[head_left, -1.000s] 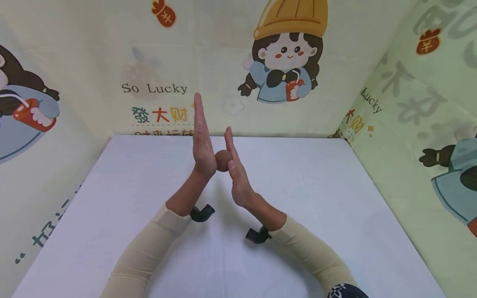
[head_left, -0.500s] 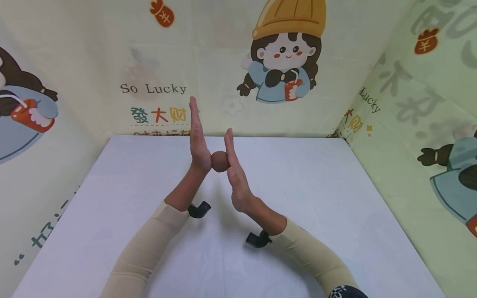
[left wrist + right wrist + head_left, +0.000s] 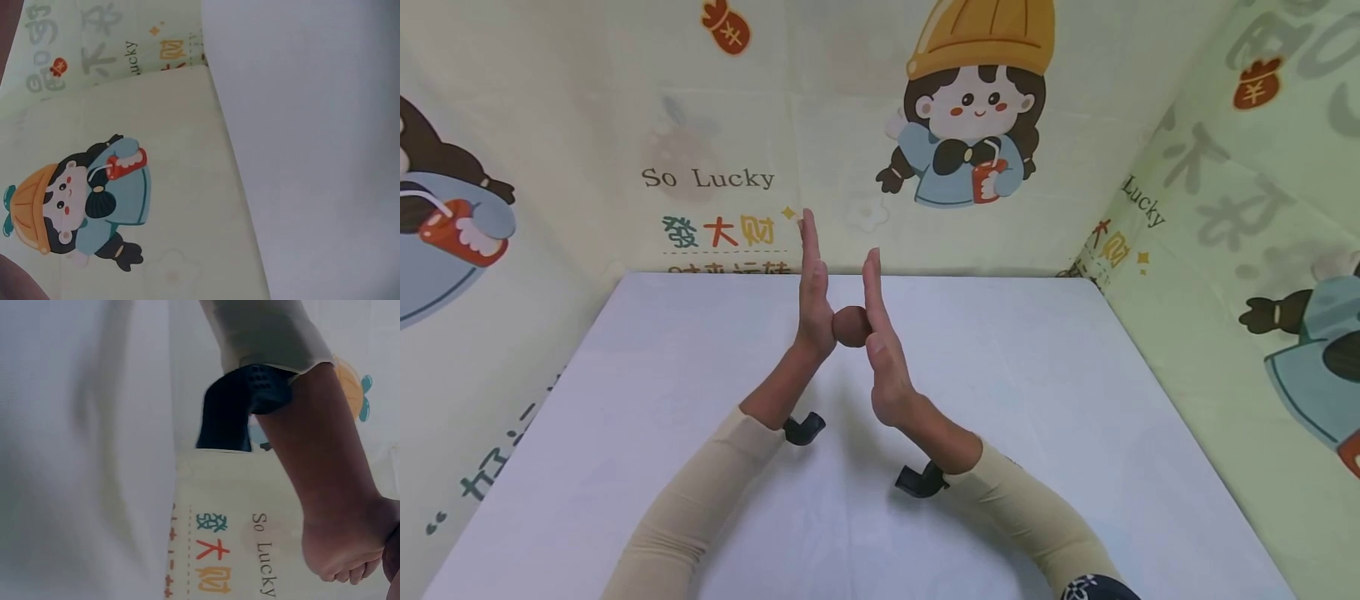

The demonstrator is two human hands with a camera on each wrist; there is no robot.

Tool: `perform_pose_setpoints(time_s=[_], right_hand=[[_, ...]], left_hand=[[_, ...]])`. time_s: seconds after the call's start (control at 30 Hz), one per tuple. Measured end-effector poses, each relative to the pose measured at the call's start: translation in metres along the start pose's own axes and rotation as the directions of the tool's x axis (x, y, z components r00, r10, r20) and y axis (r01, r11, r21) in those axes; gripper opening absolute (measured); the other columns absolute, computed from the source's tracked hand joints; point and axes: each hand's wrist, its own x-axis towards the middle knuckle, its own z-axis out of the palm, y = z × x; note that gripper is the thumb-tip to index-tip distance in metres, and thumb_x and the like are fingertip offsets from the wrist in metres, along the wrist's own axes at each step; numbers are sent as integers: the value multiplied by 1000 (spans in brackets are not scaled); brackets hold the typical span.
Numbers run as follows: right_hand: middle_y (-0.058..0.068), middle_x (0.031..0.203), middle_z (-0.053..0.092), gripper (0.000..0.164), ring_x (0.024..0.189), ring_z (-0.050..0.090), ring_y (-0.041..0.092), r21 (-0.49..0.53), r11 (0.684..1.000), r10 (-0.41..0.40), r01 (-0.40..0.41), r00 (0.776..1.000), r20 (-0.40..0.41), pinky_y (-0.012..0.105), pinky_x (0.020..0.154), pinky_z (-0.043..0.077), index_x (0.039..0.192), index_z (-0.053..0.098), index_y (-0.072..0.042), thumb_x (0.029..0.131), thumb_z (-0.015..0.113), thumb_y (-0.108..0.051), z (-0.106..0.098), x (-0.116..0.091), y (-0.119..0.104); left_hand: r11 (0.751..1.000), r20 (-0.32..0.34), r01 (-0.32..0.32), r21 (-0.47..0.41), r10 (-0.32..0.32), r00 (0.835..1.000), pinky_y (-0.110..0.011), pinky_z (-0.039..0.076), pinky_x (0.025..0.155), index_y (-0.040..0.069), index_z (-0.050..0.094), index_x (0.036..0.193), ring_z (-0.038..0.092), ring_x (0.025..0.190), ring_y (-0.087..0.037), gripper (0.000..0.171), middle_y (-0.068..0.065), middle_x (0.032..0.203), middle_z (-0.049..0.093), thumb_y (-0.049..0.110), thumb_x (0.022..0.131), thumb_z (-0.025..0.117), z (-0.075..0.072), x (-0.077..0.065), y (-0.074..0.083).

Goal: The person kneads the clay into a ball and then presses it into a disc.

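A round brown ball (image 3: 851, 326) is held between the two palms, raised over the white table. My left hand (image 3: 815, 310) presses its left side near the heel of the palm, fingers straight and pointing up. Against the ball's right side lies my right hand (image 3: 887, 358), also with straight fingers, its thumb just below the ball. In the right wrist view the ball (image 3: 392, 555) shows partly at the right edge, beside the left hand (image 3: 344, 550). The left wrist view catches only a blurred bit of hand in its lower left corner.
The white table (image 3: 1037, 375) spreads under both forearms. Cloth walls (image 3: 835, 125) printed with cartoon figures and lettering stand behind it and on both sides. A black wrist camera mount (image 3: 805, 428) sits on the left wrist, and another mount (image 3: 920, 481) on the right.
The left hand and ball shifted left, then back right. Compared with one second ago, the left fingertips are lower and the right fingertips slightly higher. The ball stays between the palms.
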Motion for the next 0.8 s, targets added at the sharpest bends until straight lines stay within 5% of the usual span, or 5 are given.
perform_pose_setpoints(time_s=[0.4, 0.8], right_hand=[[24, 173, -10, 93, 161, -7, 33, -27, 997, -73, 72, 996, -46, 53, 126, -3, 162, -2, 11, 109, 18, -62, -5, 12, -13], [21, 174, -9, 93, 161, -8, 31, -28, 993, -121, 119, 989, -81, 53, 126, -5, 160, -2, 14, 109, 19, -60, -14, 26, -20]], left_hand=[[999, 77, 41, 19, -42, 996, -42, -5, 126, 10, 4, 170, -7, 160, -10, 71, 3, 176, 0, 30, 104, 22, 9, -12, -6], [998, 154, 62, 26, -66, 986, -48, -5, 126, 12, 2, 170, -8, 160, -11, 70, 2, 177, -3, 31, 105, 21, 21, -26, -8]])
